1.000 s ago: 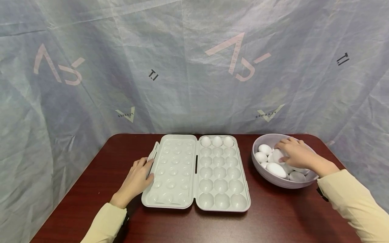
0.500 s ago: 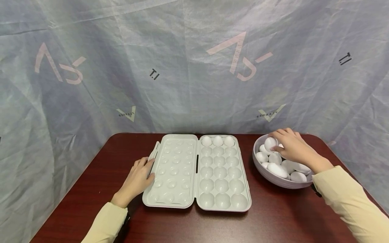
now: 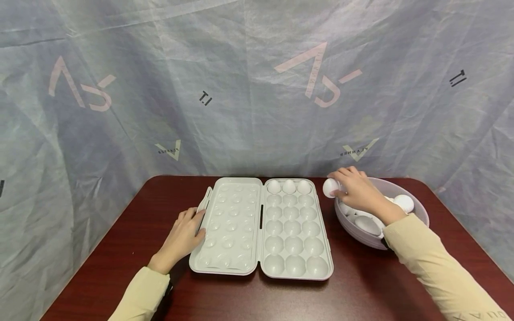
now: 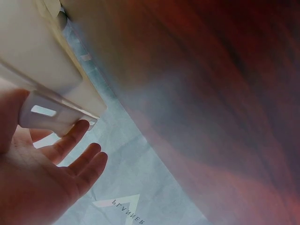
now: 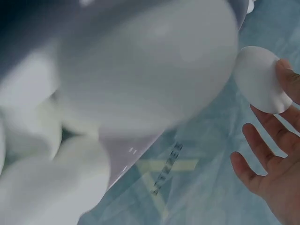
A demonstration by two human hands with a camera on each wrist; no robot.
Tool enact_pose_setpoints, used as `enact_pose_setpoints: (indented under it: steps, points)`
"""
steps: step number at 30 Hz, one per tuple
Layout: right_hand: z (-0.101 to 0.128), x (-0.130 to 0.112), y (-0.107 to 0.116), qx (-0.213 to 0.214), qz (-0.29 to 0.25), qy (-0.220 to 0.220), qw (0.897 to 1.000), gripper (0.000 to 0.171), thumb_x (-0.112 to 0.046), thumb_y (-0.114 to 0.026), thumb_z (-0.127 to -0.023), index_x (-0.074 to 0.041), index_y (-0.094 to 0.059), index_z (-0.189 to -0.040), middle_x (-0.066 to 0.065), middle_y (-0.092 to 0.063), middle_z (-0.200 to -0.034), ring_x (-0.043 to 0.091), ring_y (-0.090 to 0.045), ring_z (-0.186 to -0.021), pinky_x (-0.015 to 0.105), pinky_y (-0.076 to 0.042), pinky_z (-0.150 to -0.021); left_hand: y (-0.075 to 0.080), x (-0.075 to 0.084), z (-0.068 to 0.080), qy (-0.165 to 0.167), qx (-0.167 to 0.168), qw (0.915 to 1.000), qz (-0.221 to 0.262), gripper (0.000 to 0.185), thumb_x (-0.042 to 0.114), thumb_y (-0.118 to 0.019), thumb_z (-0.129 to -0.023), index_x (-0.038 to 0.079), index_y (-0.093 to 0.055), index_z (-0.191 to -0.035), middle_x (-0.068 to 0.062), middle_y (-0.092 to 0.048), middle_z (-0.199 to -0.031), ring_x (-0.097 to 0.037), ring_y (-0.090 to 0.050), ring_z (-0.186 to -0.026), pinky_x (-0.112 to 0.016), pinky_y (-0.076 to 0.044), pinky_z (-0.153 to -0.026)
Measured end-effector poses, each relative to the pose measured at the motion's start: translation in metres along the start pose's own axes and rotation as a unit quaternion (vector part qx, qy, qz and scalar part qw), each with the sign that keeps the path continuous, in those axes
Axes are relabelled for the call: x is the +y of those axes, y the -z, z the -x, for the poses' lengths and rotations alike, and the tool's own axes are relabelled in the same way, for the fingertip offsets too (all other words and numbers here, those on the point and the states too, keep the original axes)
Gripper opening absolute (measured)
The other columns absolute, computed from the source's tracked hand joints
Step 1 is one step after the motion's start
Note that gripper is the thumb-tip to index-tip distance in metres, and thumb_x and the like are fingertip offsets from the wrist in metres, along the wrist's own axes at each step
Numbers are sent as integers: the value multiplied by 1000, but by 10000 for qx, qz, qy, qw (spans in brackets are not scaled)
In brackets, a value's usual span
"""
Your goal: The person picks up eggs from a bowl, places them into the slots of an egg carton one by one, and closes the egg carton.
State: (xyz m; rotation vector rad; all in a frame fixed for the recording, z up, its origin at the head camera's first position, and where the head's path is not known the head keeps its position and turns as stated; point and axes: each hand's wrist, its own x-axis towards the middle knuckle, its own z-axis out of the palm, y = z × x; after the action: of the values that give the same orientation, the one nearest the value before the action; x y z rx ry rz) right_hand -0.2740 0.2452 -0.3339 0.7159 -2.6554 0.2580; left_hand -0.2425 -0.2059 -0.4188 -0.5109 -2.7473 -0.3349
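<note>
From my feed I see a dark reddish-brown wooden table (image 3: 120, 249) with rounded far corners and a glossy top that picks up soft, even light; it lies below and on every side of the grip. Behind the grip and close against the table's far edge hangs a wrinkled, pale blue-grey sheet (image 3: 249, 89) that wraps round on 2 sides and fills the view above. I can make out faded pink marks (image 3: 317, 76) printed in reverse high above the grip, smaller olive "PLANNER" chevrons (image 3: 357, 149) just behind it, and small black marks (image 3: 458, 78) off to its right.
</note>
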Motion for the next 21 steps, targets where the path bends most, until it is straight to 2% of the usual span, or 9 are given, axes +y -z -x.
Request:
enact_pose_setpoints:
  steps: [12,21]
  points:
    - [-28,-29,-27,-381,-30,91,9992,42,-18,-69,-79,-3,-58,-116,12,-58,-110,32,-48,-103,49,-37,-79,0,0,0,9,14,10000,40,48,13,-62,-81,-2,-52,-125,-22,-50,-121,-43,-45,-111,-53,-40,-85]
    - [-48,-50,-44,-576,-108,118,9982,38,-20,-69,-80,-6,-59,-114,9,-57,-110,29,-47,-103,47,-37,-81,1,1,1,46,-16,10000,66,49,13,-63,-80,-2,-52,-125,-23,-50,-120,-43,-45,-111,-53,-40,-84]
